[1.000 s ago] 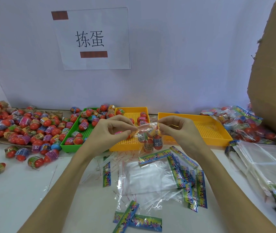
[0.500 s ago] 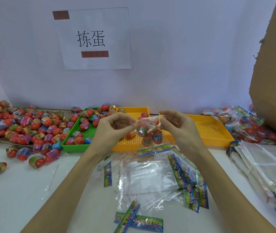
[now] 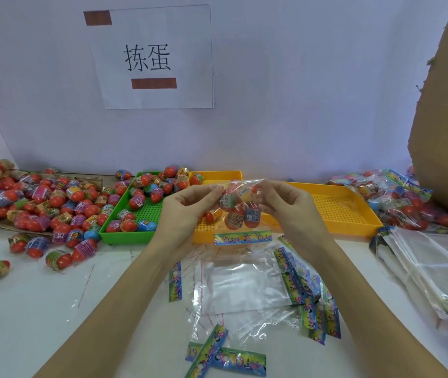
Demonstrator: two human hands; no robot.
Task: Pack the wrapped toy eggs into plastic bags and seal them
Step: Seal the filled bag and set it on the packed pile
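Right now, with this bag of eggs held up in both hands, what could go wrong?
1. The bag hangs from its top edge, pinched only by the left hand and right hand; if the strip is not fully pressed shut, the eggs may drop out.
2. A dropped egg would likely land on the orange tray or the empty bags below.

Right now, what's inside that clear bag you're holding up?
Wrapped toy eggs show through the clear bag, red ends down. Overlap and both hands' fingers hide the exact count.
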